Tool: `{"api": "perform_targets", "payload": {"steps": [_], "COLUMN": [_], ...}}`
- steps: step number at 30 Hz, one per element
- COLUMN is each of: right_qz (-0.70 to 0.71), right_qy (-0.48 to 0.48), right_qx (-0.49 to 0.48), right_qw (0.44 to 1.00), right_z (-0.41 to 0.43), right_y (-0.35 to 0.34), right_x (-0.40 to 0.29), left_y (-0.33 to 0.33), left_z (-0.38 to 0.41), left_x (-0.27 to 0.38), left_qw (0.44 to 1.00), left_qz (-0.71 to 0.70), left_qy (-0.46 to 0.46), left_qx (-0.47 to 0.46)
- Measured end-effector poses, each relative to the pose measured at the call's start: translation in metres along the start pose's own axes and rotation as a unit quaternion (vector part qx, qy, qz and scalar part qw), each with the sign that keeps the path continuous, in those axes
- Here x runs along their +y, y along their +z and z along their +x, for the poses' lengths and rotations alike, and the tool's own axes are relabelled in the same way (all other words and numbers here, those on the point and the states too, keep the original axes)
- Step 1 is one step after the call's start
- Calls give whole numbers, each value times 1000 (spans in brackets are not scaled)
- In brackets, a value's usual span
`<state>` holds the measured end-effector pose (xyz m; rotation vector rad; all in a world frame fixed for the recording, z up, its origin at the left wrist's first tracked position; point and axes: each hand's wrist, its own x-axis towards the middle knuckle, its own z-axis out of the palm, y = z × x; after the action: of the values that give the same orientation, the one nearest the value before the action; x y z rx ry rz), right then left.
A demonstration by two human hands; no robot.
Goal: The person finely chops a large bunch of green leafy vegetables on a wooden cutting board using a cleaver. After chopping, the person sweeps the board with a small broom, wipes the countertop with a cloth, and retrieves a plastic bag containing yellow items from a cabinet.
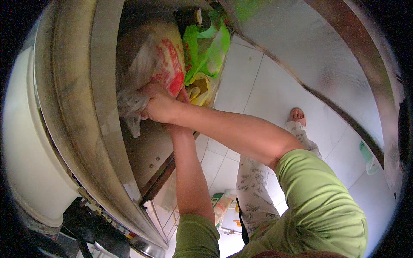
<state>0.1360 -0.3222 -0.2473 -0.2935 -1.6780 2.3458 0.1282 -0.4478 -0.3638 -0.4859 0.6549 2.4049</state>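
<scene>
A large sack with red print (171, 64), covered partly by clear plastic, stands inside an open low cabinet (138, 154). My right hand (159, 103) is closed around the gathered end of a clear plastic bag (130, 103) in front of the sack. Beneath my right wrist crosses my left forearm. Most of my left hand (183, 96) is hidden there; a small part of it shows against the sack's lower side, and its grip cannot be made out.
Beside the sack are a bright green plastic bag (206, 48) and an open yellow bag (201, 90). A cabinet door (309, 54) swings out on the right over white floor tiles (238, 74). The worktop edge (71, 96) curves along the left. Packages (221, 206) lie low by my leg.
</scene>
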Motion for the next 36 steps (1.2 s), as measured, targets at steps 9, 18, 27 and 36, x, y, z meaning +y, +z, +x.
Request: {"api": "perform_targets", "payload": {"steps": [9, 18, 27, 36], "right_qz": [3, -27, -53, -145], "right_qy": [-25, -155, -87, 34], "right_qx": [83, -32, -3, -31], "right_qw": [996, 987, 995, 988], "right_z": [-8, -87, -152, -252], "right_y": [14, 8, -9, -52], "right_x": [5, -32, -61, -117], "left_y": [31, -63, -24, 7], "left_z": [-16, -109, -205, -298], "left_x": [-10, -51, -118, -173], "left_qw": [989, 973, 972, 961], "left_qz": [-139, -201, -158, -74], "left_qy": [-23, 112, 43, -40], "left_qx": [43, 11, 170, 264]}}
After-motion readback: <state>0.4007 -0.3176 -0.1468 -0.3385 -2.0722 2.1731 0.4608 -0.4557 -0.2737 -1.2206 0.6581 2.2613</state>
